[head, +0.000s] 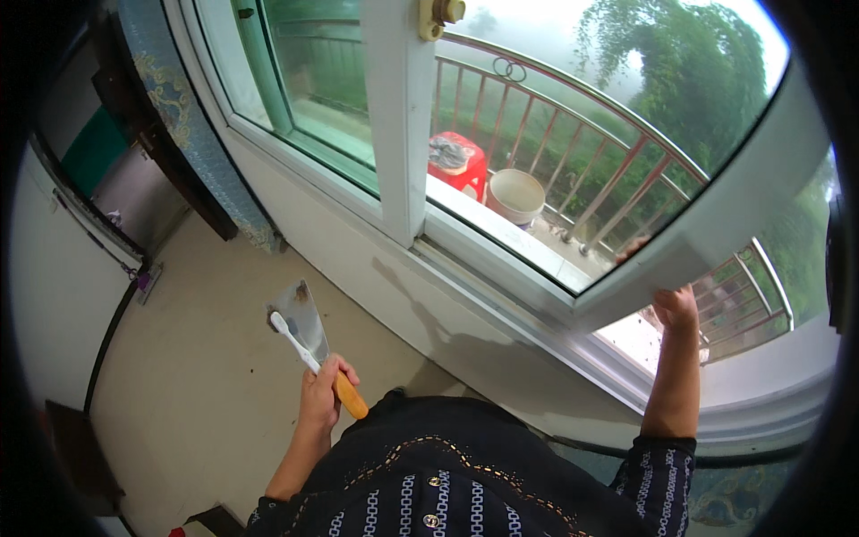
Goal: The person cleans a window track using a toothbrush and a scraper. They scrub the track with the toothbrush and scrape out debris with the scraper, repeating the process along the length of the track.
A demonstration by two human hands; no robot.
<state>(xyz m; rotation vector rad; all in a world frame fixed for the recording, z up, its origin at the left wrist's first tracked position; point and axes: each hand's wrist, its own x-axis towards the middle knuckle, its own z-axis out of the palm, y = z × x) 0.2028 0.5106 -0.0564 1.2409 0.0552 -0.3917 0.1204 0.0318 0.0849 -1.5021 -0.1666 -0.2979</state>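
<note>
My left hand (323,393) is closed around a putty knife (300,312) with a wide metal blade and a wooden handle, together with a white toothbrush (294,340). Dark dirt clings to the brush's bristles, and a brown smear marks the blade. My right hand (675,306) grips the edge stile of a sliding window sash (698,228), thumb on the room side and fingertips visible through the glass. Below the sash runs the window track (510,305); to the right of the sash the window stands open.
Outside are a metal railing (577,87), a red plastic stool (470,158) bearing a grey bag, and a pale bucket (515,194). A window latch (437,17) sits on the frame. A dark door (158,144) stands at the left, a flat tool (149,283) near it on the floor.
</note>
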